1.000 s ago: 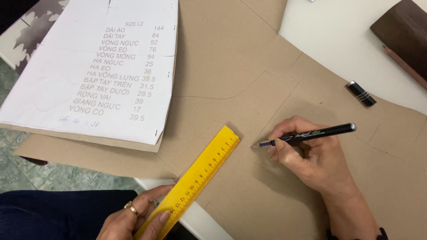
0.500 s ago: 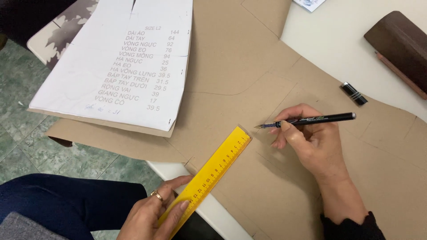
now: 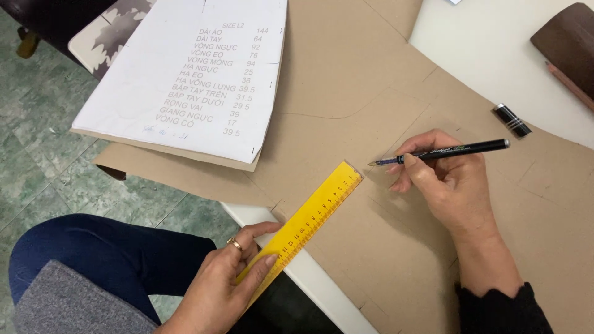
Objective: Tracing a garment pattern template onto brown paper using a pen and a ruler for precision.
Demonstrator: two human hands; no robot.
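Because my left hand [image 3: 226,281] pinches only the near end of the yellow ruler [image 3: 309,219] on the brown pattern paper [image 3: 346,80], its far end could swing as my right hand [image 3: 448,185], closed around the black pen [image 3: 442,152], hovers just beyond its tip.

left hand [image 3: 226,281] grips yellow ruler [image 3: 309,222] at table edge | right hand [image 3: 445,182] holds black pen [image 3: 442,151], tip over brown pattern paper [image 3: 346,93] | pen cap [image 3: 512,120] lies nearby

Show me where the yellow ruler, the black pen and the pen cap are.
yellow ruler [image 3: 315,213]: head view, middle of its length.
black pen [image 3: 461,148]: head view, on the barrel.
pen cap [image 3: 512,120]: head view, middle of the cap.
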